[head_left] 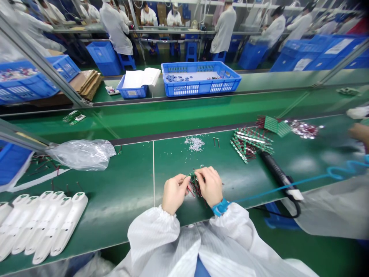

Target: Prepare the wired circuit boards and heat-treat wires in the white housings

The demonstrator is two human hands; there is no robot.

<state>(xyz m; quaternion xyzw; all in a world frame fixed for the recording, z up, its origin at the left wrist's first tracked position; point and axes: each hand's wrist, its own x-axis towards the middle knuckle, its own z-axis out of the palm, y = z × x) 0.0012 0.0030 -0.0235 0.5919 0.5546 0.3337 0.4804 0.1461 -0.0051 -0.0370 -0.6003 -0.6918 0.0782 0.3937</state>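
Close together over the green bench, both hands pinch a small green circuit board piece (pixel 191 175) with thin red and dark wires hanging below it. My left hand (pixel 174 192) grips its left end between thumb and fingers. My right hand (pixel 210 185), with a blue strap (pixel 220 207) at the wrist, holds the right side. Under the fingers lies a small bunch of wired parts (pixel 196 186), partly hidden by my right hand. Beyond the hands, tiny pale pieces (pixel 195 144) form a scattered pile.
White plastic housings (pixel 62 225) lie at the left, near a clear plastic bag (pixel 83 154). Wired board strips (pixel 250 140), a black-handled tool (pixel 275 169) and a blue cable (pixel 305 179) are at the right. A blue basket (pixel 201 89) stands behind; a person's hand shows far right.
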